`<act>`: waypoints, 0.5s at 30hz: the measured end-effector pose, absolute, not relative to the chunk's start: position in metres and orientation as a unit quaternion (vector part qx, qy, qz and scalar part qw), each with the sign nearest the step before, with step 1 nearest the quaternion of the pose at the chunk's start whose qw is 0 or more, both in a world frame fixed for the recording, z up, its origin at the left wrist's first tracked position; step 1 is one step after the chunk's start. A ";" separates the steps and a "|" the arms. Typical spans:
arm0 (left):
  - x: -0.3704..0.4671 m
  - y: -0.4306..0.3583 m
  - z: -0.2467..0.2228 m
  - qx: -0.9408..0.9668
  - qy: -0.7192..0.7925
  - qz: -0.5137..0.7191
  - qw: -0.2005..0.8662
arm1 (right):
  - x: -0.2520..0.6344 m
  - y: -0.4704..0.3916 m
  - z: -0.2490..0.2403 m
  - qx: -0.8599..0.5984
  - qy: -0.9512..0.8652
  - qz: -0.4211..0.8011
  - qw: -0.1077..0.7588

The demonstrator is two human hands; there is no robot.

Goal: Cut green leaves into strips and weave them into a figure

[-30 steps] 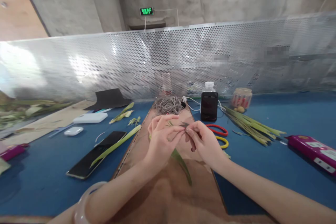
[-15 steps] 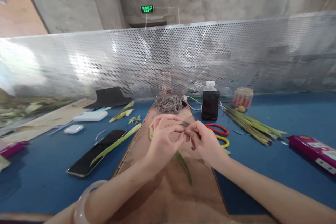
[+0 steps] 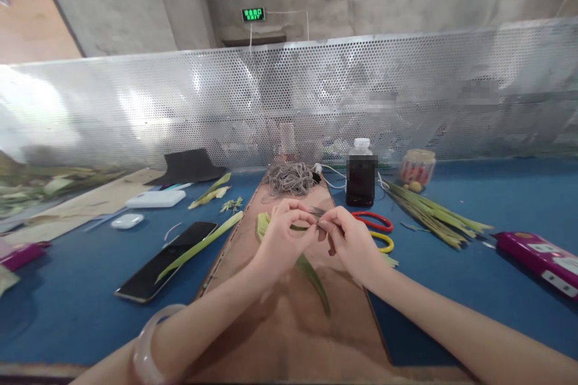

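Over the brown board (image 3: 271, 337), my left hand (image 3: 285, 234) pinches a thin green leaf strip (image 3: 298, 228) between thumb and forefinger. My right hand (image 3: 348, 240) is closed in a pinch against the left fingertips; what lies between its fingers is too small to make out. Beneath the left hand a long green leaf (image 3: 315, 286) lies on the board, and a paler piece of leaf (image 3: 262, 225) shows behind that hand. Scissors with a red and a yellow handle (image 3: 374, 221) lie behind my right hand, their blades pointing left, partly hidden.
A heap of grey cord (image 3: 291, 179) sits at the board's far end. To the left are a phone (image 3: 167, 261) with a leaf across it and white cases (image 3: 156, 199). To the right stand a dark bottle (image 3: 360, 183), leaf strips (image 3: 428, 213), a jar (image 3: 418, 167) and a purple tool (image 3: 537, 261).
My left hand has shifted slightly, its fingers curling a little, so more of the pale leaf and green strip shows. My right hand stays almost still.
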State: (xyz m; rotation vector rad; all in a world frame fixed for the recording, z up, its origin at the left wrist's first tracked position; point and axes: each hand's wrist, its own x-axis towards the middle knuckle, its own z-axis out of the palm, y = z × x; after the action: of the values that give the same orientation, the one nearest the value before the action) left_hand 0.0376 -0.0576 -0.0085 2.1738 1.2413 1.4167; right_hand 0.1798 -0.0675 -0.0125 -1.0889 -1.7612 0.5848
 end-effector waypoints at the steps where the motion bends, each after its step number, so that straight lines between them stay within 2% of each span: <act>1: 0.037 -0.056 -0.009 0.748 0.429 0.481 0.162 | 0.181 -0.067 -0.013 -0.442 -0.724 0.240 0.473; 7: 0.034 -0.051 -0.007 0.725 0.398 0.433 0.358 | 0.185 -0.064 -0.014 -0.430 -0.740 0.234 0.461; 15: 0.035 -0.050 -0.010 0.660 0.307 0.418 0.543 | 0.184 -0.066 -0.011 -0.437 -0.739 0.249 0.449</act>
State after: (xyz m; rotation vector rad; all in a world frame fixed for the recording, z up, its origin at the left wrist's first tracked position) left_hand 0.0351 -0.0495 -0.0096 1.5675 0.7297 0.9913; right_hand 0.1842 -0.0656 -0.0106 -1.0802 -1.8267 0.6148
